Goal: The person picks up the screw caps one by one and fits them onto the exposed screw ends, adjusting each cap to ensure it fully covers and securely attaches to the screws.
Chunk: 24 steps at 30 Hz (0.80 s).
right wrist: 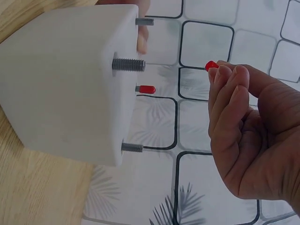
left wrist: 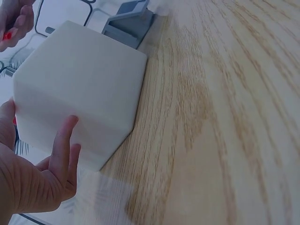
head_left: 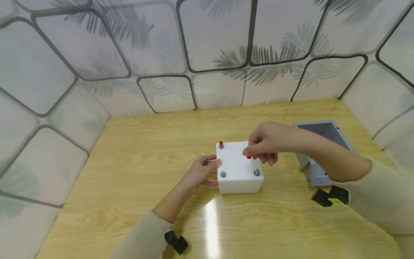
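Looks like capping: far-left bolt [head_left: 221, 146] done, three bare; next move probably needs the red cap [head_left: 248, 157] squared over a bare one, pushed down. Right hand [head_left: 267, 142] over the white box [head_left: 237, 160] on the counter [head_left: 145, 144], fingers pinching that cap, pointing down-left. Left hand [head_left: 201, 172] braces the box's left side, fingers spread, thumb at top edge.

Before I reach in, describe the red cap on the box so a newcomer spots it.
Near the middle of the wooden table stands a white box. Metal bolts rise from its top's four corners; go to the far-left one in the head view. The small red cap sits on that bolt, the only one covered; the other three are bare.
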Tool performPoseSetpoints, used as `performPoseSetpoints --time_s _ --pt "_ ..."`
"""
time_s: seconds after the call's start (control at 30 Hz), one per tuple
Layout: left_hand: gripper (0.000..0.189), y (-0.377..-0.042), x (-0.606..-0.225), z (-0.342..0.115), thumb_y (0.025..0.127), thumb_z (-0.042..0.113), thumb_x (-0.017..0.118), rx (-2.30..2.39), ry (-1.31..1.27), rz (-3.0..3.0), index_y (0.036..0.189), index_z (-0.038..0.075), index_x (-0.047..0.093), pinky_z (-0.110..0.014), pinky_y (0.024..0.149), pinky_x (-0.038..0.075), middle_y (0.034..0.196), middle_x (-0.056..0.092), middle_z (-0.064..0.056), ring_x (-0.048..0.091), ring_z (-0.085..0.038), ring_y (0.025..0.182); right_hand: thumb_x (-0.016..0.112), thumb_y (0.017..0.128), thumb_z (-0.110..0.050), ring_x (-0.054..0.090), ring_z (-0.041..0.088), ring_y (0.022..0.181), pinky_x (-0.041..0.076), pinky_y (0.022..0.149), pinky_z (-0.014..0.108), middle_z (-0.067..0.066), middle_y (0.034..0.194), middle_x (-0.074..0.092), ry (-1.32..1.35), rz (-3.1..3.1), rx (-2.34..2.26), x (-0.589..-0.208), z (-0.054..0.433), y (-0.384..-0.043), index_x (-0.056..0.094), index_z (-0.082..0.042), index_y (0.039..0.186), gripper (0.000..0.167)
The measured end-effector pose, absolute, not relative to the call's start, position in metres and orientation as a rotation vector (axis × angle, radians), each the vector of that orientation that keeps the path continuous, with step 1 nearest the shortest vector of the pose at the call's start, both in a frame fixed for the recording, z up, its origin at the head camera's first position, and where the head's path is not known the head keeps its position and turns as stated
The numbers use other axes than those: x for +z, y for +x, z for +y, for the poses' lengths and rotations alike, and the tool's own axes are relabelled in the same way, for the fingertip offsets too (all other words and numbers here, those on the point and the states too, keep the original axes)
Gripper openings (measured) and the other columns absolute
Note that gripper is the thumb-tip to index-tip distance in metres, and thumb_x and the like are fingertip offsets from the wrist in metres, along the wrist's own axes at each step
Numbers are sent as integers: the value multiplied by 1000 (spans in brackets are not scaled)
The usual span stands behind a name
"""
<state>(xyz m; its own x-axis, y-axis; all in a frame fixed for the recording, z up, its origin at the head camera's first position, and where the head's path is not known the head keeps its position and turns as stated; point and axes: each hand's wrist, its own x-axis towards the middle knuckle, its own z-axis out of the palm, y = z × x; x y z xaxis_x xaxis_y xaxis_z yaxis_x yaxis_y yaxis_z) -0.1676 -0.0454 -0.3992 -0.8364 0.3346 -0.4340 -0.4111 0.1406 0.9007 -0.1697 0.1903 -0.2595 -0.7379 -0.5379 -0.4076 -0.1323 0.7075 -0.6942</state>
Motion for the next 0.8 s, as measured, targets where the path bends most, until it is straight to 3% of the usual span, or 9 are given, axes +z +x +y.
performPoseSetpoints --time_s 0.57,0.8 --pt "58 -167 -399 -46 92 34 60 1765 -48 1858 138 4 41 -40 71 60 119 52 -17 57 -30 107 63 90 -25 54 12 44 53 46 27 2 53 55 -563 2273 -822 -266 149 -170 61 -3 70 30" --pt "59 -166 -400 -47 91 33 62 1775 -51 1835 138 5 40 -42 72 60 121 51 -16 56 -30 107 61 92 -30 55 13 43 53 45 28 2 54 57 -580 2283 -788 -274 137 -169 61 -5 68 34"
